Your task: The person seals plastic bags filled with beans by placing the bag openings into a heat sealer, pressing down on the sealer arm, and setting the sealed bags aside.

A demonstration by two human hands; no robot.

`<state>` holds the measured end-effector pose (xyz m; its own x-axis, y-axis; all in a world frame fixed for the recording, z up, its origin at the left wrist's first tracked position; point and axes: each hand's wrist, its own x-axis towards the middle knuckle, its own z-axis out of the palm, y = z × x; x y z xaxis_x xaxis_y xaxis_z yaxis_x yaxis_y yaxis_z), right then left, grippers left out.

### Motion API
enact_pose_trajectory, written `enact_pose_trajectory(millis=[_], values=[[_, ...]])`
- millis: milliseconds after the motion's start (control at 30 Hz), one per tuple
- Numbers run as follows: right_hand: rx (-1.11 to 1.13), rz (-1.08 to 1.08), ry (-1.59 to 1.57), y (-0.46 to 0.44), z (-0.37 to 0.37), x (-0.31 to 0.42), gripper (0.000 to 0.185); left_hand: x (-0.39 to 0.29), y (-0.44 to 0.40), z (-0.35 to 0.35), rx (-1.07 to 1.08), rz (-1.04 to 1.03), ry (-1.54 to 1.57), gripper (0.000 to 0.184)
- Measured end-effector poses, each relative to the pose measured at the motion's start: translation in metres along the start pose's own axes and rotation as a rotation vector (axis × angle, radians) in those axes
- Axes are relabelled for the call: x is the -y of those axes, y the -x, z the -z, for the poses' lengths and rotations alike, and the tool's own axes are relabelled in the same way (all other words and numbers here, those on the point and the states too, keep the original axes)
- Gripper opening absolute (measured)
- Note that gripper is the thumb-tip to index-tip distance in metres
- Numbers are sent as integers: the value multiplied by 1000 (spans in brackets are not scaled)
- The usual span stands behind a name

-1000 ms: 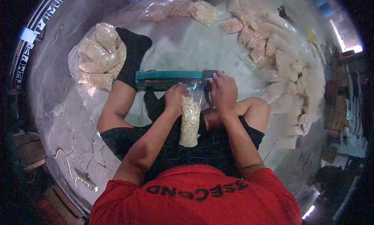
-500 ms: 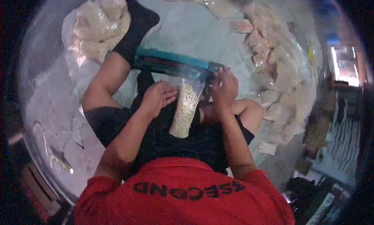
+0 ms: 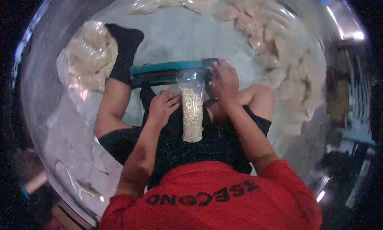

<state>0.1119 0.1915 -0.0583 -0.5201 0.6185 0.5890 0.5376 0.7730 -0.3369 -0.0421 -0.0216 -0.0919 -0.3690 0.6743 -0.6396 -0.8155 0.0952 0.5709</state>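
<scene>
A clear plastic bag filled with pale, small puffed pieces [image 3: 192,116] stands between my hands, its top end at a teal heat sealer [image 3: 167,65]. My right hand [image 3: 225,79] has its fingers bent over the black end of the sealer's long arm, right of the bag. To the left of the bag, my left hand [image 3: 161,106] has its fingers apart and holds nothing. Its fingertips are close to the bag; I cannot tell if they touch it. The bag's top edge is partly hidden at the sealer.
A large filled clear bag [image 3: 91,54] lies left of my leg in its black sock [image 3: 123,46]. Filled bags [image 3: 259,34] are heaped along the right, some pinkish. Another clear bag [image 3: 171,2] lies at the far side of the pale floor sheet [image 3: 183,34].
The filled bag has gone from slanted to nearly upright. My right hand has closed over the sealer's end, and the sealer looks more level. The camera view has shifted.
</scene>
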Motion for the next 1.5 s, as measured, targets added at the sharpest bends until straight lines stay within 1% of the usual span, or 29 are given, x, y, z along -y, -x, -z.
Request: enact_pose_trajectory(millis=[133,233,333,400,433,467,500,533,600,667,733,833,867,900,933,967,1000,1033,1067,1133,1167,1233,1267,1300,1333,1400,1433,1467,1500], values=[[17,17,-21,4,-3,-10,26,1,-10,-9,-27,17,-119,45],[15,22,-59,8,-1,-11,28,-2,-12,-36,-75,-65,-249,42],[17,11,-80,4,7,-8,27,10,-32,-48,-55,-80,-168,34],[29,66,-124,1,6,-2,27,15,-43,-50,114,15,47,28],[26,53,-74,3,3,-2,27,2,-22,-79,-47,-3,48,26],[23,45,-23,-1,2,-2,28,3,-31,-73,-67,-55,118,26],[47,124,-44,-6,4,1,28,12,-48,-62,-20,-74,81,25],[88,101,-28,-7,9,3,27,22,-56,-56,25,-80,39,24],[134,89,-8,-14,16,7,27,15,-48,-66,-41,-144,15,20],[29,148,-26,-27,29,16,28,27,-63,-56,14,-122,137,17],[-29,185,-19,-36,41,26,29,25,-59,-59,-11,-107,121,17],[31,205,1,-40,52,37,39,27,-65,-56,-13,-110,67,16],[-47,88,-26,-29,57,46,46,28,-70,-51,-3,-126,32,15],[72,-117,-235,1,63,49,58,28,-65,-54,-3,-147,41,15],[149,-345,-421,32,68,52,71,31,-57,-60,13,-320,-221,13],[349,-529,-588,69,62,47,79,33,-45,-62,-1,-495,-482,13],[680,-568,-686,105,52,31,87,32,-19,-73,-31,-645,-653,16],[990,-525,-753,130,47,19,96,22,21,-84,38,-597,-635,16],[1187,-406,-781,141,49,15,105,13,62,-95,103,-546,-619,16],[1080,-513,-970,114,86,51,89,-2,111,-94,102,-757,-666,13],[1257,-394,-910,90,96,60,70,-11,118,-87,97,-760,-685,13],[1244,-473,-1064,82,106,76,66,-40,127,-63,106,-702,210,15],[1241,-558,-1200,79,115,82,62,-50,120,-39,17,-705,234,26],[1238,-606,-1257,74,126,98,47,-40,117,-23,-43,-566,378,38],[1199,-622,-1269,71,131,111,47,-25,115,-10,-96,-415,512,51],[1412,-698,-878,69,143,131,40,19,125,15,4,-71,513,75],[1399,-530,-881,67,154,140,40,32,129,20,39,23,376,87],[1375,-387,-867,67,165,148,42,32,127,31,37,136,389,81],[1341,-365,-948,68,174,153,45,7,126,21,166,173,260,68]])
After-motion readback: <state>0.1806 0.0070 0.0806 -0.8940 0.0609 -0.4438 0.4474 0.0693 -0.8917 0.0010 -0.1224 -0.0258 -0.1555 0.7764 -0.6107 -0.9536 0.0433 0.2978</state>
